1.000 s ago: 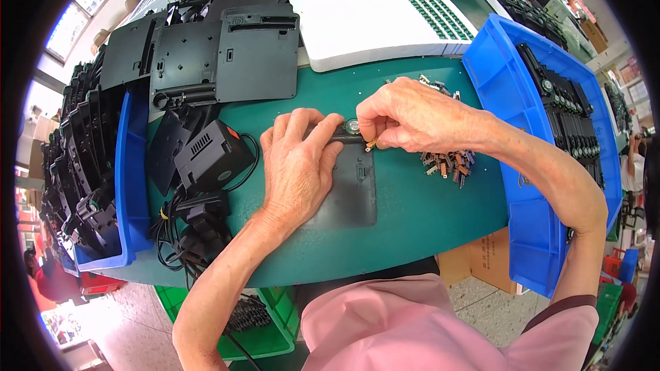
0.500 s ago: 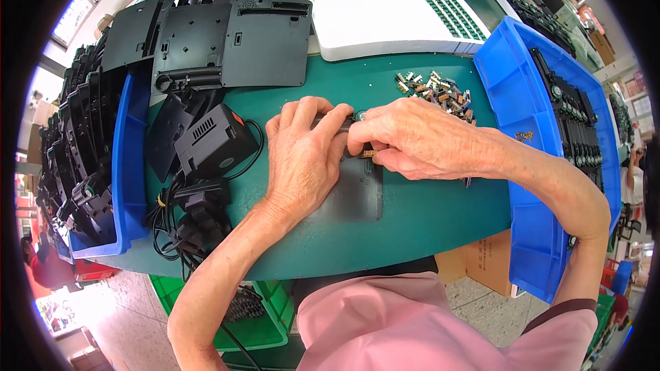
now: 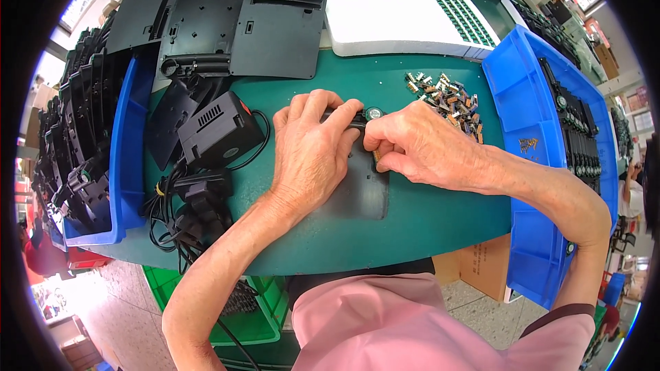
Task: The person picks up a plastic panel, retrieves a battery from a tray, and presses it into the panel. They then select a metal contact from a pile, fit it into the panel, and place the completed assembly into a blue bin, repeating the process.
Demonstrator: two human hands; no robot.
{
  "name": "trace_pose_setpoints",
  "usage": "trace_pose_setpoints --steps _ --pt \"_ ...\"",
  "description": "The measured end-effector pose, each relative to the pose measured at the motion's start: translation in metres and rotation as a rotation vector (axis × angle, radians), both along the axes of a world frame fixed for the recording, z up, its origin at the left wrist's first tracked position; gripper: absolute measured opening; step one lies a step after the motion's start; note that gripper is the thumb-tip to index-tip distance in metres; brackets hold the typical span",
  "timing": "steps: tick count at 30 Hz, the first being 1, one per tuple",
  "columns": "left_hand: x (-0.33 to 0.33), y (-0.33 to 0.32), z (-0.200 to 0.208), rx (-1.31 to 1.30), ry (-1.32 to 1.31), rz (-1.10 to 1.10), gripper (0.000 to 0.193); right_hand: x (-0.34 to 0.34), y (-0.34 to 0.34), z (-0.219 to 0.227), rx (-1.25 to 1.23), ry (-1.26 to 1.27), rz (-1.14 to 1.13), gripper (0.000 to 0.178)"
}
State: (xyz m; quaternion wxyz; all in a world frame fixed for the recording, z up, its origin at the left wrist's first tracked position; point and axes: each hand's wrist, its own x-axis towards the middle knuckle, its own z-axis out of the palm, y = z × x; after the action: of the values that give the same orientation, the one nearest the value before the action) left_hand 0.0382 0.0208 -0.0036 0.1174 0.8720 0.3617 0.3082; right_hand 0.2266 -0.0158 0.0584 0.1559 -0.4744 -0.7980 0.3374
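A flat black plastic panel lies on the green tabletop, its far part covered by my hands. My left hand rests over the panel's left side, fingers curled round its far edge and holding it down. Over the panel's right side, my right hand is closed in a pinch on a small brown-and-metal electronic part, mostly hidden by the fingertips. A round silvery piece shows at the panel's far edge, just beyond the right fingers.
A pile of similar small parts lies beyond my right hand. Blue bins flank the table, holding black assemblies. At left sit a black power adapter with cables and stacked black panels. A white foam tray stands behind.
The right fingers have curled further over the small part, which now shows less and is turned more upright. My left hand keeps its hold; the whole view has shifted slightly.
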Motion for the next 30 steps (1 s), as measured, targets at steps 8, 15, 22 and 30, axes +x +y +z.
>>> trace_pose_setpoints --steps 8,15,22,30 --pt "0.0005 -0.0003 0.0005 -0.014 -0.008 -0.003 0.03 -0.0041 -0.0051 -0.0016 0.036 -0.089 -0.047 0.013" --pt "0.0001 0.0 0.0 -0.005 -0.014 -0.004 0.032 -0.0018 -0.004 -0.0068 0.113 -0.087 0.012 0.014" --pt "-0.0003 0.0001 -0.0003 0.005 -0.005 -0.002 0.031 -0.0012 -0.0022 -0.0023 0.042 -0.065 -0.002 0.012" --pt "-0.0002 0.0004 -0.0008 0.008 -0.006 -0.003 0.03 -0.0046 -0.004 -0.0009 -0.013 -0.072 -0.103 0.011"
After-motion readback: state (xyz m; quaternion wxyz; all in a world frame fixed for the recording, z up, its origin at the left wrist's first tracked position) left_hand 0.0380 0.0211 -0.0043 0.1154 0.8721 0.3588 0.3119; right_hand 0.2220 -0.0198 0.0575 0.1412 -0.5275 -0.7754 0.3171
